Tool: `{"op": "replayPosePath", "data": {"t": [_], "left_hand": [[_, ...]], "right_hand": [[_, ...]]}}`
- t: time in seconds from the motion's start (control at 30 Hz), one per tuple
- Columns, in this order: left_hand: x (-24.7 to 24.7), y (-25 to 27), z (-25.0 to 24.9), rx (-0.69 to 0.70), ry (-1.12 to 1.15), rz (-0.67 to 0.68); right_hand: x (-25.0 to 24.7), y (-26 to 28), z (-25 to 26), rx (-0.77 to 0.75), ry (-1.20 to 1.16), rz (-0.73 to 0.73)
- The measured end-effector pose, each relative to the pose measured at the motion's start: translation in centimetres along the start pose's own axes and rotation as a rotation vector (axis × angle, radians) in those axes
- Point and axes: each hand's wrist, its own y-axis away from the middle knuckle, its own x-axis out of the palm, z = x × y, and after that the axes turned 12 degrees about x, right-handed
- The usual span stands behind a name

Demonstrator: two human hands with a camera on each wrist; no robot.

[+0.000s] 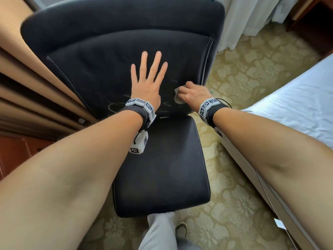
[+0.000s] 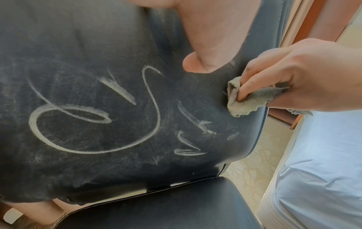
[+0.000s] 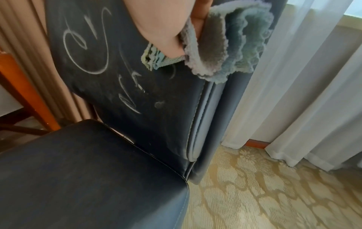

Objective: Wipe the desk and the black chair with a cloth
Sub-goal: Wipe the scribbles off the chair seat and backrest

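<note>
1. Gripping the cloth [image 2: 252, 100] in a bunch, my right hand [image 1: 195, 93] is curling fingers and thumb round it and pressing it against the lower right of the backrest [image 1: 126, 51]; my left hand [image 1: 146, 83] is lying flat, fingers spread and straight, bracing the middle of the backrest and holding nothing.
2. Soft, light and limp, the cloth is hanging in loose folds below my grip; I am judging that a wadded hold near its middle is keeping the trailing edges from dragging.
3. Nearest me, the seat [image 1: 162, 168] of the black chair [image 1: 117, 20] is showing smooth, stitched upholstery, likely slick under a dry cloth, so firm pressure seems needed.
4. Pale scribble marks [image 2: 94, 124] are crossing the lower backrest, just beside the cloth and below my left palm; they are not yet wiped.
5. Piping is running down the backrest's right edge, just beside the cloth; a stroke outward would slip off it.
6. Farther out, the bed [image 1: 297, 109] is standing near on the right and tan curtains [image 1: 27, 78] close on the left; open carpet [image 1: 243, 78] is lying between.
7. No desk is identifiable with certainty.
</note>
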Motion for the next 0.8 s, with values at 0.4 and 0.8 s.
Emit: {"op": "replayPosePath", "data": {"t": [0.4, 0.8], "left_hand": [[-0.3, 0.4, 0.6, 0.018, -0.004, 0.034], [0.6, 1.0, 0.0, 0.035, 0.02, -0.041]], "right_hand": [[-4.3, -3.4, 1.5, 0.362, -0.198, -0.256], [0.6, 0.5, 2.6, 0.179, -0.18, -0.024]]}}
